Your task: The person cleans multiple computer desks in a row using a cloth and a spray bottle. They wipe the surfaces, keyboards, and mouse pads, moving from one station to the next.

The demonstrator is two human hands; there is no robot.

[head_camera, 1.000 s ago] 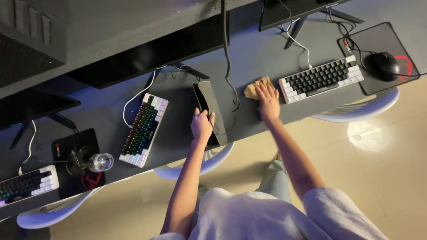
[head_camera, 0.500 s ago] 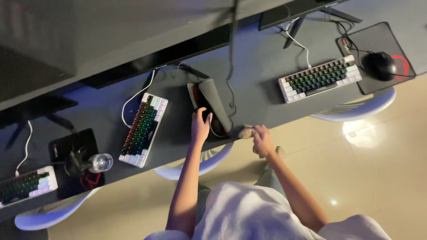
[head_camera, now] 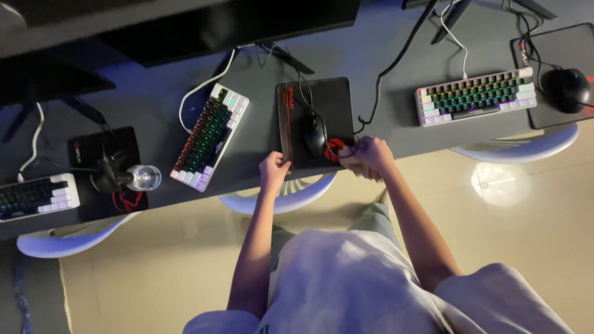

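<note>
Two hands work at the near edge of a black mouse pad, a flat, matte rectangle with a red stripe down its left side, lying on a smooth grey desk. We see the left hand curled shut, pinching the pad's near left corner. The right hand is closed at the near right corner, where a round red mark shows on the pad; whether it grips the pad itself or something small there, we cannot tell. A glossy black mouse, rounded and smooth, sits on the pad between the hands, its thin cable running away toward the back of the desk.

Left of the pad lies a compact keyboard, tilted, with a white plastic frame and rainbow-lit keys. A second lit keyboard of the same make lies well to the right, beside another black pad carrying a dark mouse. Further left we see a third pad with a clear, shiny rounded object on it, and part of a third keyboard. Curved white chair backs tuck under the desk edge above pale, glossy floor tiles.
</note>
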